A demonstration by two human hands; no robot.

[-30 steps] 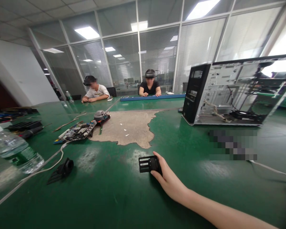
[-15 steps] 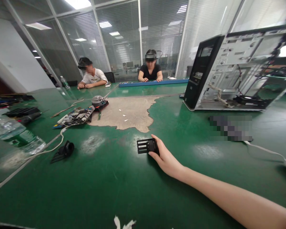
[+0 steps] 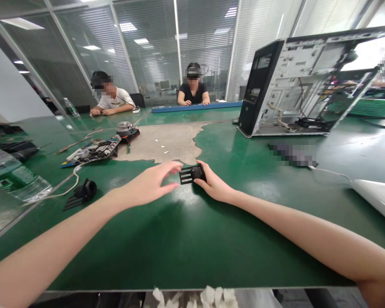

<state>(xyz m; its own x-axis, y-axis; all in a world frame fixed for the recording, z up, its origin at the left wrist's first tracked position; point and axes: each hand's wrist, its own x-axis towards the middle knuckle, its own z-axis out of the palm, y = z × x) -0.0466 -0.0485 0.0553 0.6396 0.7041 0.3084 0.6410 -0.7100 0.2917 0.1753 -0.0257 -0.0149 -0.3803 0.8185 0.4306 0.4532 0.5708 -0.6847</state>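
Note:
My right hand (image 3: 215,182) grips a small black bracket with a slotted plate (image 3: 186,175), holding it by the bulky round end between thumb and fingers. The slotted end points left, above the green table (image 3: 179,244). Just left of it is my left hand (image 3: 157,182), thumb and fingers parted around the plate's free end; whether the fingertips touch it I cannot tell. A second black slotted bracket (image 3: 81,193), much like the held one, lies on the table to the left of my left hand.
An opened computer case (image 3: 259,92) stands at the back right. Circuit boards (image 3: 94,152) and a water bottle (image 3: 19,179) are at left. A blurred-out device (image 3: 291,155) with a white cable and a white box (image 3: 377,194) lie at right. Two people (image 3: 193,87) sit across the table.
My left hand has come into view from the left and reached up to the bracket. My right hand still holds the bracket. The view has shifted a little.

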